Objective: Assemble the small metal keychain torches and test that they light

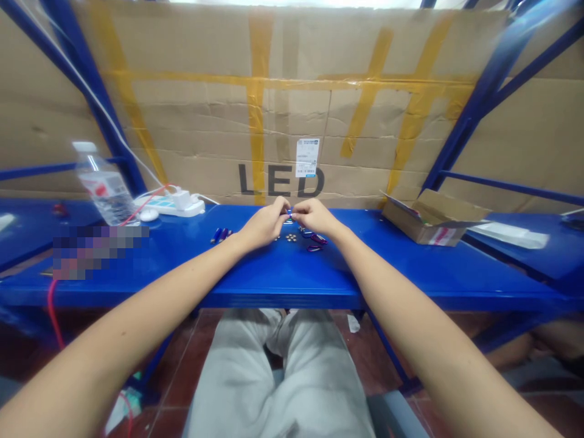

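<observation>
Both hands meet above the blue table (283,274), fingertips pinched together. Between them is a small shiny blue piece (289,214), mostly covered by the fingers; its kind cannot be made out. My left hand (263,225) grips it from the left side and my right hand (314,216) from the right. Just below the hands lies a cluster of small silvery round pieces (291,238). Magenta loop-shaped clips (316,244) lie under my right hand. Several small blue and purple cylinders (219,235) lie in a row left of my left hand, partly hidden by it.
A small open cardboard box (422,225) stands at the right. At the left are a water bottle (104,188) and a white power strip (180,205) with cables. A big taped cardboard sheet (205,121) rises behind the table, between blue metal posts (469,121).
</observation>
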The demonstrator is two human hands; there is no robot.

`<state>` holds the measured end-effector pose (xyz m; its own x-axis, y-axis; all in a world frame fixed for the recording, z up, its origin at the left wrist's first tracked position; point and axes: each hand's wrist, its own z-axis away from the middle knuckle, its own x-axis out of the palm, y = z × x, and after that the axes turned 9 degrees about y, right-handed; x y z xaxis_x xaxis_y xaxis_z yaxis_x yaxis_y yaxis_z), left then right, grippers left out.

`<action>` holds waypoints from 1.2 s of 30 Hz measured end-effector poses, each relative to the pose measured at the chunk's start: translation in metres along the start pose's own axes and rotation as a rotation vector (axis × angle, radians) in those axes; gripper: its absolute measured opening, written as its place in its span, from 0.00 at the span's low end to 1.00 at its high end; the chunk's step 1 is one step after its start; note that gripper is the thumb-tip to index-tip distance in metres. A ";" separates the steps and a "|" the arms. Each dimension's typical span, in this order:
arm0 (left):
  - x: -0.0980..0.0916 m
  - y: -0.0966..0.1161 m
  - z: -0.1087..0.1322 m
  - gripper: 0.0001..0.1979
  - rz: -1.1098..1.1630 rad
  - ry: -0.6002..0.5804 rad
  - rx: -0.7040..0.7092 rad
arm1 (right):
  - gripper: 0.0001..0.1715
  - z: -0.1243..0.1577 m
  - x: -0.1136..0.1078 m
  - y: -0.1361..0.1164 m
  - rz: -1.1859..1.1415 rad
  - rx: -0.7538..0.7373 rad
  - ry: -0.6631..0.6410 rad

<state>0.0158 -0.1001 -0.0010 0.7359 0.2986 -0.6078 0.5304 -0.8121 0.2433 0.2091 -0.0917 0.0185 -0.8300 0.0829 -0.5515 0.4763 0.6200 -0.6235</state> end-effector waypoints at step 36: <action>0.006 -0.011 -0.004 0.11 -0.134 0.042 0.037 | 0.13 -0.003 -0.006 0.005 0.192 -0.195 -0.008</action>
<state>0.0157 -0.0871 -0.0039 0.6767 0.4261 -0.6004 0.6102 -0.7809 0.1336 0.2161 -0.0865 0.0204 -0.7273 0.2082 -0.6540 0.5593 0.7321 -0.3888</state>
